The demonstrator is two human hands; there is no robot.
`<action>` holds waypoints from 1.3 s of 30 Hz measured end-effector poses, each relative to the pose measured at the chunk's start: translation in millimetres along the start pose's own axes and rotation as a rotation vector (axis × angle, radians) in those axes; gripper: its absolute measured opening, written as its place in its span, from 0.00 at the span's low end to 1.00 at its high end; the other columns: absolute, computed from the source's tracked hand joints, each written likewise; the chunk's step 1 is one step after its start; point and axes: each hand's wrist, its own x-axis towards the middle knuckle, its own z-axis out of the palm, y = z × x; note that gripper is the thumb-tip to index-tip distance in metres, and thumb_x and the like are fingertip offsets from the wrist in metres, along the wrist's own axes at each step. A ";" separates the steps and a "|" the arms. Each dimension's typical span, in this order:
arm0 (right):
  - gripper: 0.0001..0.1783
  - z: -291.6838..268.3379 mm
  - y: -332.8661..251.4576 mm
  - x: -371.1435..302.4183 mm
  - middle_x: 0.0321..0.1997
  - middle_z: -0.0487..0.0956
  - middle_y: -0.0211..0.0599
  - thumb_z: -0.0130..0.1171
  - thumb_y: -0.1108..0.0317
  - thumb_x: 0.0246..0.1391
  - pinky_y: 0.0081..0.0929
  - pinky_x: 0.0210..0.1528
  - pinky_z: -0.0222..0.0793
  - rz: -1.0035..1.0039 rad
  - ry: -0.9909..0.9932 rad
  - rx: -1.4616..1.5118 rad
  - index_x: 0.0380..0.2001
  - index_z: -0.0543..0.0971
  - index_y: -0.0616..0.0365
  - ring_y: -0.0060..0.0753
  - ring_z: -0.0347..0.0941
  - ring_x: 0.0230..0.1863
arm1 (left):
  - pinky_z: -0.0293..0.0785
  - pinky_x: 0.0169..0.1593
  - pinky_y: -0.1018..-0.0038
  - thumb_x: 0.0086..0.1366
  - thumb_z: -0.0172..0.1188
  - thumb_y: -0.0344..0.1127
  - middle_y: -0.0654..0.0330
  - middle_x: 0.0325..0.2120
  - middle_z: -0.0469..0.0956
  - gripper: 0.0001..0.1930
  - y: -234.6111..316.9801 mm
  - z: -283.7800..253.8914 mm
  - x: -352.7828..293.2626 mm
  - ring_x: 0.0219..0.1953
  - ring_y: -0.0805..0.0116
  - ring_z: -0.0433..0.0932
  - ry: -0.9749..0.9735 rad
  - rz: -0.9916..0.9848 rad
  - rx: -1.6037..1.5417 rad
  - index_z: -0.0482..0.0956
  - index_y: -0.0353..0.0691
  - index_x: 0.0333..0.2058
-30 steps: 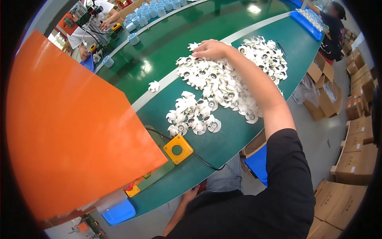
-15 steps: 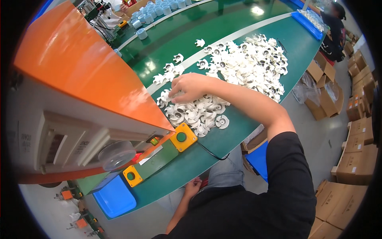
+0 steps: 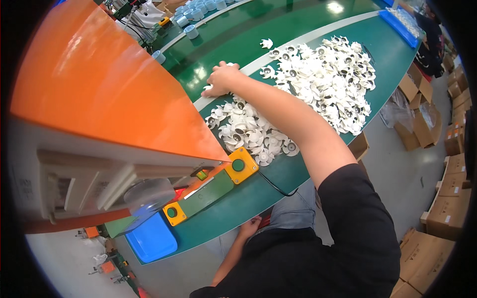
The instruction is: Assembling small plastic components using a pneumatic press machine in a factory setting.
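Note:
My right hand (image 3: 223, 80) reaches across the table to the pale edge strip of the green conveyor. Its fingers are spread and bent over a few white fan impellers (image 3: 208, 88), which the hand mostly covers. Under and beside my right forearm lies a smaller heap of white impellers (image 3: 253, 131), some showing dark round centres. A larger heap of the same impellers (image 3: 323, 82) spreads to the right. Low by my lap, my left hand (image 3: 250, 227) has its fingers curled next to something red; what it holds, if anything, is hidden.
An orange and grey machine (image 3: 114, 94) stands close on the left. Before it are two yellow boxes with green buttons (image 3: 238, 165) and a blue tray (image 3: 151, 241). Light blue cups (image 3: 191, 32) stand beyond the conveyor (image 3: 258, 30). Cartons (image 3: 447, 203) and a person (image 3: 430, 42) are at right.
My right hand has moved from the smaller heap away to the conveyor's edge, onto the loose impellers there. The whole view has shifted slightly. My left hand stays by my lap.

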 end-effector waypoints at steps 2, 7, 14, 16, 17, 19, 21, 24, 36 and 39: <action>0.34 3.1 -9.2 -4.1 0.57 0.77 0.36 0.56 0.30 0.52 0.61 0.54 0.65 -0.119 0.070 -0.097 0.52 0.86 0.38 0.43 0.63 0.66 | 0.77 0.51 0.75 0.71 0.61 0.34 0.62 0.42 0.84 0.20 2.7 -1.2 0.1 0.43 0.74 0.81 -0.007 0.036 0.058 0.76 0.28 0.56; 0.19 4.0 6.2 -26.2 0.43 0.82 0.34 0.64 0.46 0.48 0.50 0.49 0.69 -0.185 0.120 0.108 0.30 0.86 0.49 0.44 0.71 0.56 | 0.77 0.50 0.75 0.70 0.61 0.34 0.62 0.41 0.84 0.20 11.6 0.6 -0.1 0.42 0.74 0.82 -0.028 0.039 0.064 0.76 0.30 0.56; 0.24 -27.3 18.0 -70.0 0.39 0.86 0.43 0.59 0.43 0.57 0.42 0.51 0.76 -0.232 -0.136 0.166 0.39 0.88 0.51 0.46 0.82 0.45 | 0.77 0.51 0.74 0.69 0.60 0.31 0.61 0.41 0.84 0.19 15.3 -3.6 -9.6 0.43 0.71 0.82 -0.017 0.059 0.137 0.76 0.30 0.56; 0.28 -36.8 36.6 -61.1 0.44 0.86 0.45 0.59 0.38 0.58 0.41 0.55 0.75 -0.279 -0.081 0.344 0.45 0.87 0.51 0.48 0.81 0.50 | 0.77 0.51 0.74 0.69 0.60 0.31 0.61 0.41 0.84 0.18 9.3 -5.1 -11.2 0.43 0.72 0.82 -0.020 0.044 0.115 0.76 0.31 0.56; 0.30 -43.7 60.1 -53.9 0.48 0.85 0.46 0.59 0.37 0.58 0.40 0.58 0.73 -0.216 0.033 0.379 0.47 0.87 0.51 0.50 0.79 0.53 | 0.77 0.52 0.73 0.70 0.60 0.31 0.61 0.41 0.84 0.18 10.5 -3.7 -7.2 0.44 0.72 0.81 -0.035 0.037 0.097 0.76 0.31 0.55; 0.32 -38.6 121.7 -12.9 0.61 0.79 0.45 0.57 0.35 0.59 0.42 0.65 0.69 -0.007 0.315 0.151 0.55 0.83 0.46 0.53 0.72 0.63 | 0.77 0.52 0.73 0.70 0.60 0.30 0.60 0.41 0.83 0.16 5.0 -0.9 -1.7 0.43 0.71 0.81 -0.047 0.020 0.075 0.77 0.32 0.54; 0.34 -35.5 154.9 1.2 0.72 0.69 0.37 0.57 0.36 0.57 0.56 0.69 0.60 0.300 0.328 -0.006 0.63 0.78 0.38 0.46 0.60 0.73 | 0.77 0.51 0.73 0.70 0.60 0.29 0.60 0.40 0.83 0.14 -23.0 1.6 2.4 0.42 0.71 0.81 0.073 0.161 0.180 0.77 0.32 0.52; 0.35 -19.5 177.3 -0.8 0.71 0.69 0.32 0.59 0.35 0.55 0.55 0.71 0.55 0.438 0.202 0.008 0.62 0.78 0.38 0.43 0.59 0.74 | 0.77 0.50 0.73 0.69 0.61 0.30 0.60 0.39 0.82 0.13 -30.0 4.5 3.8 0.41 0.70 0.81 0.109 0.255 0.168 0.78 0.32 0.50; 0.26 -22.3 119.4 -78.4 0.53 0.80 0.43 0.57 0.40 0.61 0.42 0.56 0.72 -0.052 0.013 0.009 0.46 0.85 0.50 0.48 0.78 0.53 | 0.77 0.48 0.75 0.69 0.62 0.31 0.62 0.39 0.84 0.17 0.1 2.7 1.4 0.40 0.74 0.81 -0.028 0.087 0.038 0.77 0.32 0.54; 0.29 -27.7 107.2 -105.2 0.51 0.83 0.43 0.57 0.41 0.62 0.41 0.57 0.72 -0.037 -0.010 0.091 0.53 0.83 0.50 0.47 0.79 0.54 | 0.80 0.47 0.69 0.67 0.64 0.34 0.55 0.38 0.85 0.17 2.0 2.0 -0.1 0.39 0.65 0.84 -0.006 0.116 0.020 0.79 0.32 0.51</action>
